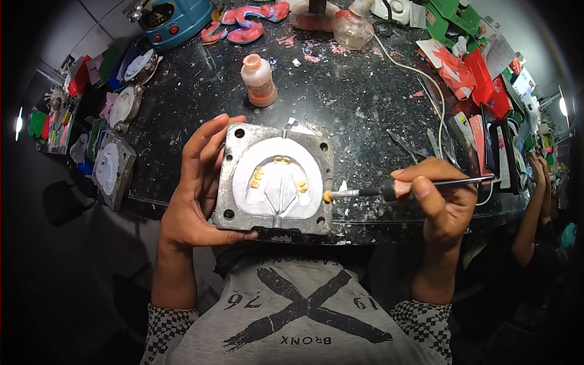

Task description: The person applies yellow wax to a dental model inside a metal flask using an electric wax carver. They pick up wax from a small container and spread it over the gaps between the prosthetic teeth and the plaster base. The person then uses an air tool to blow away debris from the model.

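Note:
A square metal denture flask half [226, 198] is tilted up at the front edge of the black bench. My left hand [182, 204] grips its left side, thumb along the lower edge and fingers behind. White plaster [280, 149] fills the flask, with several yellowish teeth [257, 177] set in its arch. In my right hand [447, 201] is a thin, dark-handled brush [362, 192], pinched between thumb and fingers. Its orange-tinted tip is at the flask's right rim; whether they touch I cannot tell. Beyond the flask stands an uncapped bottle [258, 82] with orange liquid low inside.
More plaster-filled flasks [115, 164] line the bench's left edge. A blue machine [176, 24], pink wax pieces [246, 30] and a glass burner [354, 30] with a pale cord are at the back. Metal tools [435, 145] and red packets [477, 76] lie right. Another person's arms [532, 201] show far right.

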A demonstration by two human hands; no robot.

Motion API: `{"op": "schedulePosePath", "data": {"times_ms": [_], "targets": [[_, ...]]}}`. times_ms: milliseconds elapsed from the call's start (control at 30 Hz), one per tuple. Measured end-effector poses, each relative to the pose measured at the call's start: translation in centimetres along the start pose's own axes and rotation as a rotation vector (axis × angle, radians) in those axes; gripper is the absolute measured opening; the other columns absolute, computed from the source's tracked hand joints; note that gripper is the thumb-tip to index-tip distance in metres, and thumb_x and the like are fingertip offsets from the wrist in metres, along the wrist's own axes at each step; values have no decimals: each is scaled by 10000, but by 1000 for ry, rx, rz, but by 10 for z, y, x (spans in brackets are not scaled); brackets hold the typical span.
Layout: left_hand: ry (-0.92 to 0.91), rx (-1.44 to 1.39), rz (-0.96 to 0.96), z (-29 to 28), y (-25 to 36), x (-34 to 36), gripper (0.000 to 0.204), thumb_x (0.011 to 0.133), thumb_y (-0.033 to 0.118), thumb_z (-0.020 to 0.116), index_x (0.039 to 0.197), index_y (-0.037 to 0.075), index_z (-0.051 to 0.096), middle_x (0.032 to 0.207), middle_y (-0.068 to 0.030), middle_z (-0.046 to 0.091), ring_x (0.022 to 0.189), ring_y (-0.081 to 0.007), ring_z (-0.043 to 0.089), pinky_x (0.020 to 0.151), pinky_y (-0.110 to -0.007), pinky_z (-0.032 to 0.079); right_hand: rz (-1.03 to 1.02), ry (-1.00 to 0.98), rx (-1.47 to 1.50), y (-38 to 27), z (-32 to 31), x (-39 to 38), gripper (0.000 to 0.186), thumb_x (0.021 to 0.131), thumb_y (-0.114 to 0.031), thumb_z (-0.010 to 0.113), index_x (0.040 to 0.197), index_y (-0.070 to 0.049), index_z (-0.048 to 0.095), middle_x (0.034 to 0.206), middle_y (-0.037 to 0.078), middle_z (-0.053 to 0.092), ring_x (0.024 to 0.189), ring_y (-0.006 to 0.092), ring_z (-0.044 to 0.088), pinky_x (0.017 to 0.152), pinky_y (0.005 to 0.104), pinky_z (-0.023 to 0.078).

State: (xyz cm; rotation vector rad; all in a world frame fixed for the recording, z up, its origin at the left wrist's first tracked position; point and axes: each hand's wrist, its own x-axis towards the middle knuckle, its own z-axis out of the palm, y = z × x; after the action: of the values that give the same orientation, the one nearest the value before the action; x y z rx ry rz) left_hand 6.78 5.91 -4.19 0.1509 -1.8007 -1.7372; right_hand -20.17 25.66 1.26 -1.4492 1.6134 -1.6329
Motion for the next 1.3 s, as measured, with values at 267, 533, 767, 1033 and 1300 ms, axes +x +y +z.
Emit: {"op": "schedulePosePath", "data": {"times_ms": [267,533,767,1033,1300], "targets": [[26,-2,-43,0,1,0,1417,475,16,964,1605,119,115,1626,-232,226,1485,-314,322,1201,-419,297,3,-34,-26,2,10,-3,161,938,-15,655,1057,49,743,953,147,757,870,182,717,788,278,548],[52,-11,37,0,-2,2,1417,443,4,971,1574,139,128,1579,-243,276,1420,-316,408,1171,-439,375,16,50,327,12,-4,-29,313,883,-227,698,918,82,733,838,161,741,752,209,696,715,312,537],[352,-350,33,33,12,12,1352,538,290,948,1553,103,75,1505,-274,395,1361,-364,491,1153,-488,416,44,217,374,21,-6,-28,323,934,-153,636,1123,107,671,933,167,716,808,196,681,755,316,557],[353,-544,-75,41,14,28,1059,737,541,680,1518,-67,307,1434,-247,509,1245,-306,592,1064,-405,496,-7,-46,129,-21,2,6,230,924,-127,685,994,86,732,917,163,729,778,190,693,702,283,550],[436,-813,-88,35,-2,6,934,817,559,628,1478,-51,376,1353,-244,564,1195,-338,624,1027,-465,529,-292,-240,-64,-31,38,47,72,881,17,669,920,42,725,846,124,743,711,183,715,630,280,549]]}}
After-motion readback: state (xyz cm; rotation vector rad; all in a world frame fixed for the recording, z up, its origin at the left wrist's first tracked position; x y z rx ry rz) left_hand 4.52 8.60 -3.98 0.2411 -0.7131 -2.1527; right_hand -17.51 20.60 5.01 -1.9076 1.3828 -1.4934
